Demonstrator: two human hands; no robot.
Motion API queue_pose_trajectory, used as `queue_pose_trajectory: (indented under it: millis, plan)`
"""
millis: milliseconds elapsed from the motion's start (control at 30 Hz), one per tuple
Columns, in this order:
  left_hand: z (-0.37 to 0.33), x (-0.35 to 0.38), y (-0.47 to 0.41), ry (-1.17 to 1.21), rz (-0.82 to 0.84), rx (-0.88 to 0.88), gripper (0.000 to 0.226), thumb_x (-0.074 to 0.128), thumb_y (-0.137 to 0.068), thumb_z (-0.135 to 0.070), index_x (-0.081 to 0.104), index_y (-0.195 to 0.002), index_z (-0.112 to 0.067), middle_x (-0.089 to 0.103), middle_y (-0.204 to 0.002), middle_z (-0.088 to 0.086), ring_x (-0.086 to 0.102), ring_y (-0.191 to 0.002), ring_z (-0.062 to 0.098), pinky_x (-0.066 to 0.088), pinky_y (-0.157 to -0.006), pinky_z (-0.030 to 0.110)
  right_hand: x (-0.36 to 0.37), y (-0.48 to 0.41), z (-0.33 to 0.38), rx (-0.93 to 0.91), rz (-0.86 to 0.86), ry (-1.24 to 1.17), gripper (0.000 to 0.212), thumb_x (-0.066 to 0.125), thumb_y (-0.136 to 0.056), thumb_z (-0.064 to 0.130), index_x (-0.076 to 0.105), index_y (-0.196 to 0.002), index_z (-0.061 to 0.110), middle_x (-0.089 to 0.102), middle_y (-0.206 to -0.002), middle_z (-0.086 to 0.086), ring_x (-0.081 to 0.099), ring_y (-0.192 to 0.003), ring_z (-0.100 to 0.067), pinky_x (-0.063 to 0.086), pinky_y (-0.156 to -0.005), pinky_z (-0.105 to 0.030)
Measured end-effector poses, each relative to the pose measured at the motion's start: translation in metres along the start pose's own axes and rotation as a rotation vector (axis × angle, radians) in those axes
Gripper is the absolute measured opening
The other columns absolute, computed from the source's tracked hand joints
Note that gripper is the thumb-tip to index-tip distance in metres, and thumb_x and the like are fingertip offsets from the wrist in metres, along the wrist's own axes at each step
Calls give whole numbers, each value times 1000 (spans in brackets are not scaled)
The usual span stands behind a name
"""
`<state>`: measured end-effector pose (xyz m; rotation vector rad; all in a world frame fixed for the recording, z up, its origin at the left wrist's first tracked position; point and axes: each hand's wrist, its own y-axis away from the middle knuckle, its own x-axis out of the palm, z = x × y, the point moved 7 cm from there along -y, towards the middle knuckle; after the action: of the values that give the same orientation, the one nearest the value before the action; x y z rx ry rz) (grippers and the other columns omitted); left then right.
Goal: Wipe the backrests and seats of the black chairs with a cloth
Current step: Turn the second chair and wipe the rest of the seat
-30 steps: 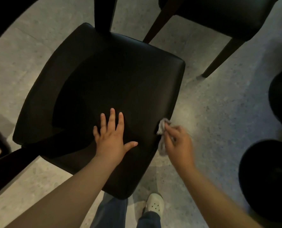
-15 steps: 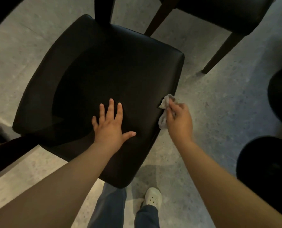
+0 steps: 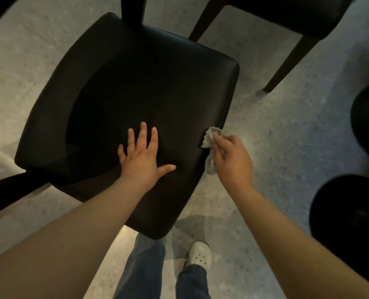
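Head view: black chair seat [image 3: 149, 87], centre. Left hand [image 3: 141, 157] flat on seat, fingers spread. Right hand [image 3: 233, 161], three o'clock of it, pinching crumpled pale cloth [image 3: 210, 140] at, possibly touching, seat's right edge.

A pale speckled floor [image 3: 276, 126] is seen under everything. Two round black objects [image 3: 349, 221] are seen at its right edge, one nearer the top; what they are cannot be told. A white perforated shoe [image 3: 199, 253] is planted near the bottom edge, and blue trouser legs [image 3: 144, 268] are seen beside it.
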<state>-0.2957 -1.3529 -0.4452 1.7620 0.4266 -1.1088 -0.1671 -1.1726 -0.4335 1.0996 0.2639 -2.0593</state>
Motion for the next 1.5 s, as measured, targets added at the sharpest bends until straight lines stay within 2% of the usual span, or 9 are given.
queue_pose_trajectory:
  millis: [267, 467, 700, 833, 967, 1100, 1167, 1267, 1500]
  plan:
    - [0, -6, 3, 14, 26, -13, 107, 57, -82, -66, -12, -153, -27, -24, -160, 1, -19, -147, 31, 4, -119, 55, 12, 86, -5, 6, 148, -71, 27, 57, -94, 27, 68, -119, 26, 55, -100, 12, 52, -84, -1, 50, -74, -20]
    - [7, -2, 36, 83, -39, 42, 95, 51, -89, -60, -6, -154, -21, -17, -162, 1, -16, -148, 26, 0, -120, 52, 3, 4, 2, 60, 28, 21, 41, 46, -101, 31, 46, -142, 31, 51, -114, 2, 55, -89, -11, 51, -77, -31]
    - [41, 27, 89, 98, -31, -65, 89, 46, -91, -59, -1, -156, -19, -16, -162, 4, -16, -148, 30, 2, -120, 50, 42, 128, 6, -62, 263, -41, 43, 47, -100, 29, 44, -143, 31, 51, -123, 8, 54, -93, -2, 44, -76, -9]
    - [57, 38, 101, 130, -26, -100, 90, 48, -90, -58, 1, -156, -18, -13, -163, 5, -13, -149, 30, 8, -120, 49, 16, 107, 7, -93, 135, -67, 35, 48, -96, 31, 58, -130, 30, 53, -112, 11, 52, -88, -1, 49, -78, -19]
    - [61, 41, 99, 176, -34, -89, 90, 52, -91, -55, 1, -156, -21, -13, -163, 2, -14, -148, 27, 6, -120, 48, 9, 37, 15, 48, 12, -82, 41, 46, -101, 31, 47, -142, 29, 45, -130, 6, 51, -105, -4, 44, -88, -20]
    - [62, 41, 98, 184, -29, -83, 91, 53, -90, -55, -1, -156, -22, -15, -162, 1, -16, -148, 27, 4, -120, 47, 39, 88, 25, 27, 68, -232, 42, 47, -101, 22, 45, -143, 23, 37, -122, 35, 45, -107, 18, 42, -82, -3]
    - [64, 40, 98, 205, -14, -69, 90, 54, -91, -54, 0, -156, -22, -15, -162, 0, -16, -148, 26, 4, -120, 47, 55, 141, 24, -9, 168, -208, 44, 49, -99, 21, 45, -143, 26, 39, -125, 27, 39, -108, 24, 39, -84, 0]
    - [69, 36, 99, 250, 2, -28, 87, 57, -91, -48, 4, -156, -23, -13, -162, -3, -14, -149, 22, 8, -122, 47, 62, 186, 16, 5, 282, -240, 34, 55, -96, 22, 56, -128, 34, 48, -121, 17, 47, -108, 12, 48, -94, -19]
    - [89, 43, 123, 199, -30, -5, 81, 52, -93, -50, 8, -156, -21, -11, -163, -3, -14, -149, 21, 9, -120, 39, 22, 83, 31, 39, 44, -160, 40, 49, -99, 26, 49, -139, 27, 41, -133, 9, 45, -114, 1, 40, -91, -12]
